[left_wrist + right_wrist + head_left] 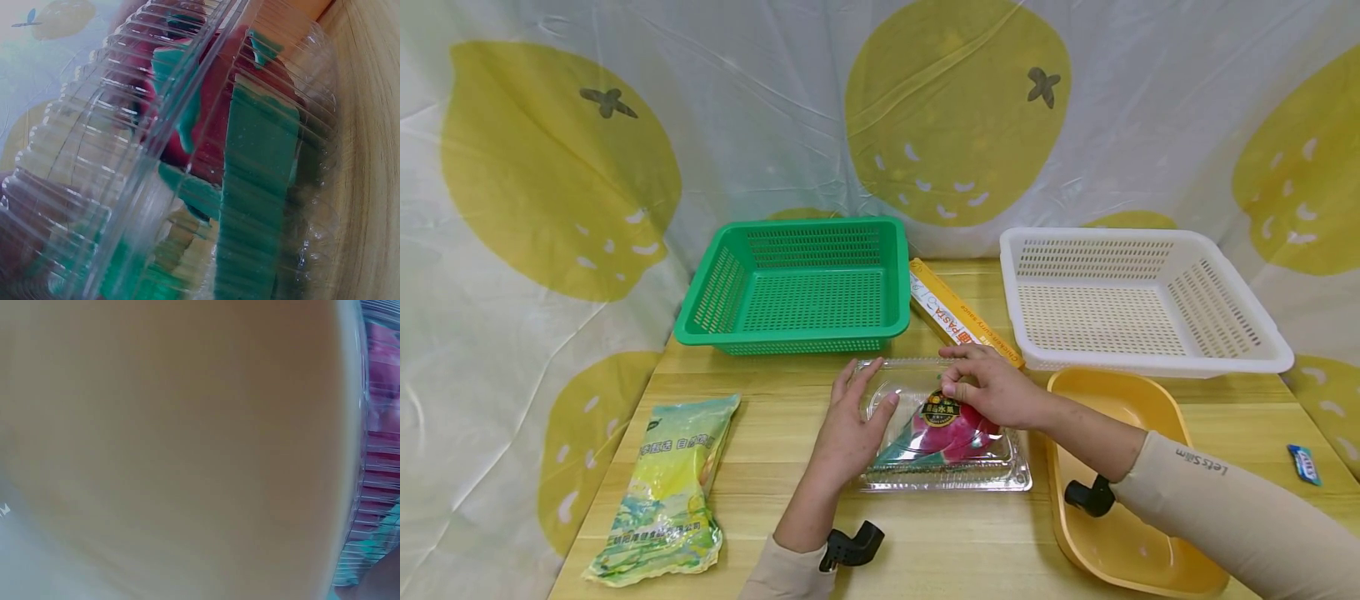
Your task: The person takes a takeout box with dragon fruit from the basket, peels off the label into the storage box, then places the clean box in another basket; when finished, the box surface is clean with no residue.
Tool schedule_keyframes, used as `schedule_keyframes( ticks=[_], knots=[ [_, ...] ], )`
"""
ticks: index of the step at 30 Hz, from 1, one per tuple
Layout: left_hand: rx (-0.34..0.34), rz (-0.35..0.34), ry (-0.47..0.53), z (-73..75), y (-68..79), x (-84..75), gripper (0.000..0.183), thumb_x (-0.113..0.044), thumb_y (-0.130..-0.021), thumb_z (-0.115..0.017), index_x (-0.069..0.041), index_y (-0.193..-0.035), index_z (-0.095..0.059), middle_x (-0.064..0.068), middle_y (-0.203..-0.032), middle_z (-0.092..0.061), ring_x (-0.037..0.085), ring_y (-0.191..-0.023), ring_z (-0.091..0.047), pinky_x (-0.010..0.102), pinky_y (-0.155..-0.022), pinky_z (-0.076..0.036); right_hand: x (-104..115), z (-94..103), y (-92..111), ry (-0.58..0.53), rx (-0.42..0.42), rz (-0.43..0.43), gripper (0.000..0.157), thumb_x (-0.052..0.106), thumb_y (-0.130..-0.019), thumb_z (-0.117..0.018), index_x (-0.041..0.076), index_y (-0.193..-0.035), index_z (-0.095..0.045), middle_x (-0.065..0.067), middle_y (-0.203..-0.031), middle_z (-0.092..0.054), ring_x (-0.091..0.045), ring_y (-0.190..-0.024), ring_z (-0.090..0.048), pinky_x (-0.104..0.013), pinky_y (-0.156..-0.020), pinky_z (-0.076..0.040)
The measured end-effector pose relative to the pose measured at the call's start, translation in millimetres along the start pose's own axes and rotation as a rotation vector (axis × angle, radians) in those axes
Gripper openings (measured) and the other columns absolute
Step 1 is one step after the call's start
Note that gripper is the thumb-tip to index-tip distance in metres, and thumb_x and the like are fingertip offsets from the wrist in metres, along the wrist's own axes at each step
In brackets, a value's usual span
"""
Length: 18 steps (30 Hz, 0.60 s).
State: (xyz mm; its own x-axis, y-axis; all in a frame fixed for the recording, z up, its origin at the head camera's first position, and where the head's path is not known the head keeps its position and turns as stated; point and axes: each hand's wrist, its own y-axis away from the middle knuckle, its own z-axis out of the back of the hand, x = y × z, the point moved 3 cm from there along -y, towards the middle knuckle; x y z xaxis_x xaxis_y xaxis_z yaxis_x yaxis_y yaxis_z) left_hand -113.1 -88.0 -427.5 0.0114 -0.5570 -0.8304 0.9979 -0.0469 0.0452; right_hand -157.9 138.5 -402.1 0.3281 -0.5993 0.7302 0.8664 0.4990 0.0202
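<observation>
A clear plastic clamshell box (887, 477) sits on the table in front of me with its lid down; a pink-red and green thing (951, 442) shows through it. On the lid is a round black sticker (942, 410) with gold and white print. My right hand (992, 390) pinches the sticker's upper edge between thumb and forefinger. My left hand (850, 429) rests with spread fingers along the box's left side. In the left wrist view the box's ribbed wall (319, 125) is close, with red and green pieces behind it. The right wrist view is mostly filled by an orange-yellow basin (187, 444).
Behind the box stand a green basket (718, 337) and a white basket (1157, 363), with a yellow pasta box (958, 312) between them. The yellow basin (1120, 542) lies under my right forearm. A green-yellow bag (662, 492) is at left, a small blue packet (1304, 464) at far right.
</observation>
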Motion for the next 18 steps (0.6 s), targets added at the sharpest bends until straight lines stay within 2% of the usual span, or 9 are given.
schedule_keyframes(
  ticks=[18],
  knots=[
    [0.003,0.000,0.006,-0.4,-0.5,-0.1,0.056,-0.039,-0.102,-0.062,-0.031,-0.154,-0.045,0.011,-0.170,-0.020,0.051,-0.148,-0.035,0.076,-0.109,-0.035,-1.3,2.5,0.0,-0.030,0.029,-0.009,0.017,0.025,-0.103,-0.061,0.021,-0.088,-0.068,-0.017,-0.152,-0.051,-0.047,-0.145,-0.038,-0.069,-0.117,-0.027]
  ],
)
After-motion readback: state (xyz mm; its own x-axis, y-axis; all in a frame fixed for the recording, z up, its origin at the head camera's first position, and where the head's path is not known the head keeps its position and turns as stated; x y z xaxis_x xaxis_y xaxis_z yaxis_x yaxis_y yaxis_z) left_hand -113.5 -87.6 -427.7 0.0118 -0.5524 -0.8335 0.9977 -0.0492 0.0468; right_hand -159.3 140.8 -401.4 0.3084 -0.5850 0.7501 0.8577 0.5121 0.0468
